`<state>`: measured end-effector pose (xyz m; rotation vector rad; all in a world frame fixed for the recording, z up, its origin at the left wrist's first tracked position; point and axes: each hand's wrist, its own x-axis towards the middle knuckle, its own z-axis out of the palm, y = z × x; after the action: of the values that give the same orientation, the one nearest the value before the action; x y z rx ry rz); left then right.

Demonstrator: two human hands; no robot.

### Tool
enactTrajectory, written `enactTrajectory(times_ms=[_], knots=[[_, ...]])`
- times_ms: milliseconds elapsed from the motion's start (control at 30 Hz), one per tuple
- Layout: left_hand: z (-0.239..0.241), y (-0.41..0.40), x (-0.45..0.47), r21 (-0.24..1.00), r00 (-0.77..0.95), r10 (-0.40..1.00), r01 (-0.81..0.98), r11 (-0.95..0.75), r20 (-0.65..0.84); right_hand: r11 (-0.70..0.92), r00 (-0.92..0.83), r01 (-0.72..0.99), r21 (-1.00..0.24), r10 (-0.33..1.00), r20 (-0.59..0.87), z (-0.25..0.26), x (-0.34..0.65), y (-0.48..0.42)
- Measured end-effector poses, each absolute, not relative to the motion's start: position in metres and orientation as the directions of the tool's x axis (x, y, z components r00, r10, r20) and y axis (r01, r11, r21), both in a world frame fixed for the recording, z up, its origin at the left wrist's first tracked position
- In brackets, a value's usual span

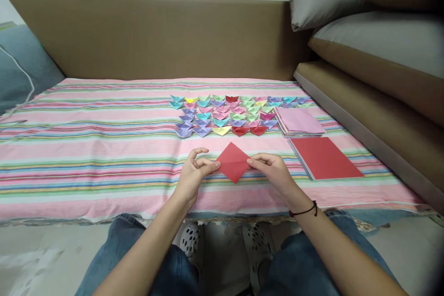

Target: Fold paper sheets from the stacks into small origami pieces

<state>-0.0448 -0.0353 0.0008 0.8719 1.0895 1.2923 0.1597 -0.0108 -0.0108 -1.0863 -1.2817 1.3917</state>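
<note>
A small red square of paper (233, 164) is held up by two opposite corners, turned like a diamond, with a faint crease running across its middle. My left hand (194, 169) pinches the left corner between thumb and fingers, its index finger raised and curled. At the right corner, my right hand (270, 166) grips with thumb and fingertips. Just beyond the paper, several folded paper boats (222, 118) stand in rows, in purple, blue, green, pink, yellow and red.
To the right lie a stack of pink-topped paper (300, 121) and a stack of larger sheets with red on top (326, 158). A striped cloth (86, 162) covers the surface. Cushions (378, 78) are piled at the right, and a brown backrest (166, 39) stands behind.
</note>
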Motion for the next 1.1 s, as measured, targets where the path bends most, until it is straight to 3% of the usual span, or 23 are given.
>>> enactTrajectory(times_ms=[300,567,833,1100], knots=[[-0.010,-0.036,-0.038,0.985,0.147,0.988,-0.174,-0.015,0.041,0.026,-0.145,-0.106,-0.994,0.989,0.042,-0.009,0.156,-0.007],[-0.006,-0.043,-0.035,0.999,0.412,0.910,0.003,0.040,-0.037,0.025,-0.113,-0.075,-0.997,0.993,0.034,-0.014,0.154,-0.007],[-0.003,-0.046,-0.031,0.999,0.386,0.922,0.038,-0.025,0.008,-0.034,-0.301,-0.065,-0.997,0.954,-0.012,-0.014,0.149,-0.012],[-0.006,-0.043,-0.031,0.998,0.302,0.951,0.003,0.064,-0.062,-0.019,-0.331,-0.015,-1.000,0.944,-0.013,-0.019,0.149,-0.012]])
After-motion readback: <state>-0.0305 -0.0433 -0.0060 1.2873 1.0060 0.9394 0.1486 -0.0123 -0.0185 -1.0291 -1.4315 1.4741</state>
